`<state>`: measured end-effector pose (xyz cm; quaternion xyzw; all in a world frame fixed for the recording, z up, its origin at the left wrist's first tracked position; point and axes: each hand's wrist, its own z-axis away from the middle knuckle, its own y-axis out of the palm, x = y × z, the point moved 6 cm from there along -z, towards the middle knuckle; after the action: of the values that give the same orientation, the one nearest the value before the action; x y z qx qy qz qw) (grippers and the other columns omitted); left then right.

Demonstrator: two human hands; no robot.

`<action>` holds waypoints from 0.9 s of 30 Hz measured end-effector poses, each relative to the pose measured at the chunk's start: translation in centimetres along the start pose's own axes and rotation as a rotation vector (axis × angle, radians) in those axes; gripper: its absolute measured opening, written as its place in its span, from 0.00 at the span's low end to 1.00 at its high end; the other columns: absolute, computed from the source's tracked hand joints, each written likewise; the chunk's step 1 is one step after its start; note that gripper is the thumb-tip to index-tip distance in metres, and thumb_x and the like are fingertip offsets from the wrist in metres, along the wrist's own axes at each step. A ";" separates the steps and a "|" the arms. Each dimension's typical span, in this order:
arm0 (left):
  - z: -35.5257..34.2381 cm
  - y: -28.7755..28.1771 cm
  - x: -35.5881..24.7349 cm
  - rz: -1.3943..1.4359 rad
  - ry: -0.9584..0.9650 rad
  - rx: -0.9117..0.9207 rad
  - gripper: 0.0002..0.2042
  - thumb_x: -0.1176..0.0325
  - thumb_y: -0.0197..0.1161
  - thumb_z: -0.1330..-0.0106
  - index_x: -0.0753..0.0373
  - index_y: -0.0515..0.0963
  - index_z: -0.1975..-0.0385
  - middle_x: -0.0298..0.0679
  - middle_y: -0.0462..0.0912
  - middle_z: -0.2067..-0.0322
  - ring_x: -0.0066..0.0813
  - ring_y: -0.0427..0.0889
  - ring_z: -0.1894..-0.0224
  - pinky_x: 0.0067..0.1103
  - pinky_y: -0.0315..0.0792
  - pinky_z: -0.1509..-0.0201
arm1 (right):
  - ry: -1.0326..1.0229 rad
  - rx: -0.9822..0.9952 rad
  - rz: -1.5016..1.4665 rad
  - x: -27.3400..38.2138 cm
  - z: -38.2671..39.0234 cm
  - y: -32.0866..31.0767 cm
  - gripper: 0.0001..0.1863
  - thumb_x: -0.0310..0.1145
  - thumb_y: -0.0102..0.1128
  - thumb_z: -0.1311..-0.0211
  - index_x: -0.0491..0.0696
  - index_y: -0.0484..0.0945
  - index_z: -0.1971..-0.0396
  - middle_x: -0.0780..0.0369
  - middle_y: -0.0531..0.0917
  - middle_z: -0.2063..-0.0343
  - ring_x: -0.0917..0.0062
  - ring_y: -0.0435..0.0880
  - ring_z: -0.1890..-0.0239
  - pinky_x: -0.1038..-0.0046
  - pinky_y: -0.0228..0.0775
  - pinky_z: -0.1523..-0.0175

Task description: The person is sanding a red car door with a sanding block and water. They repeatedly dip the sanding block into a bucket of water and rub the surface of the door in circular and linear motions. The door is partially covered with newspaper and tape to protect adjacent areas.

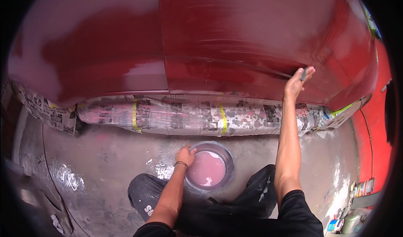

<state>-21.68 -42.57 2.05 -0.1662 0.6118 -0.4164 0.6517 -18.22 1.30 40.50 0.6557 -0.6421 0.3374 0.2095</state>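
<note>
My left hand (185, 156) is closed over the left rim of a round grey basin (230, 161) standing on the floor between my knees. Cloudy pink water (205, 170) lies in it. Reaching far forward, my right hand (296, 84) is against the lower right part of a dark red vehicle body panel (235, 23). Between its thumb and fingers shows the edge of a small grey-green piece (304, 74), like sandpaper; most of it is hidden. Wet streaks and dull, pale patches mark the panel around that hand.
Below the panel runs a bumper-like part wrapped in newspaper (180, 115) with yellow tape strips (223, 118). A dark cable (50, 170) crosses the wet concrete floor (105, 161) at left. Cans (364, 188) and a bottle (351, 223) stand at the lower right, by a red surface (378, 123).
</note>
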 end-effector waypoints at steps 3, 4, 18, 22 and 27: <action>0.2 -0.4 -0.5 -0.046 -0.050 0.046 0.23 0.51 0.64 0.30 0.64 0.81 0.46 0.55 0.86 0.51 0.54 0.84 0.46 0.40 0.76 0.41 | -0.109 0.002 -0.003 4.0 2.6 2.6 0.40 0.64 0.30 0.20 0.61 0.37 0.18 0.64 0.32 0.17 0.65 0.25 0.17 0.37 0.15 0.22; 0.3 -0.6 -0.4 -0.061 -0.067 0.061 0.23 0.51 0.64 0.30 0.64 0.81 0.46 0.55 0.86 0.51 0.54 0.84 0.46 0.41 0.77 0.41 | -0.147 0.031 0.049 7.8 6.0 4.1 0.40 0.64 0.32 0.20 0.61 0.37 0.18 0.65 0.33 0.17 0.65 0.26 0.17 0.38 0.14 0.22; -0.3 0.5 1.0 0.329 0.106 -0.051 0.25 0.59 0.71 0.35 0.64 0.77 0.42 0.56 0.86 0.51 0.53 0.86 0.46 0.37 0.78 0.41 | -1.056 0.061 0.272 35.5 12.6 11.1 0.35 0.53 0.47 0.22 0.63 0.55 0.20 0.72 0.50 0.19 0.65 0.41 0.17 0.28 0.16 0.25; -0.2 0.1 1.4 0.380 0.097 -0.090 0.24 0.60 0.71 0.36 0.65 0.78 0.43 0.56 0.86 0.51 0.52 0.86 0.47 0.37 0.79 0.41 | -1.222 0.228 0.413 26.2 20.8 14.7 0.36 0.56 0.50 0.25 0.66 0.56 0.21 0.73 0.50 0.19 0.69 0.43 0.17 0.32 0.14 0.23; 0.1 -0.1 1.8 0.375 0.105 -0.083 0.25 0.60 0.72 0.36 0.65 0.78 0.43 0.55 0.87 0.52 0.51 0.86 0.48 0.36 0.79 0.42 | -1.050 0.081 0.737 41.8 9.3 10.8 0.29 0.54 0.50 0.24 0.60 0.70 0.29 0.67 0.66 0.25 0.62 0.57 0.21 0.15 0.36 0.34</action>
<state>-21.76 -44.01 1.01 -0.0539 0.6819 -0.2703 0.6776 -29.42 -35.49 62.19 0.4773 -0.8291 0.0452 -0.2876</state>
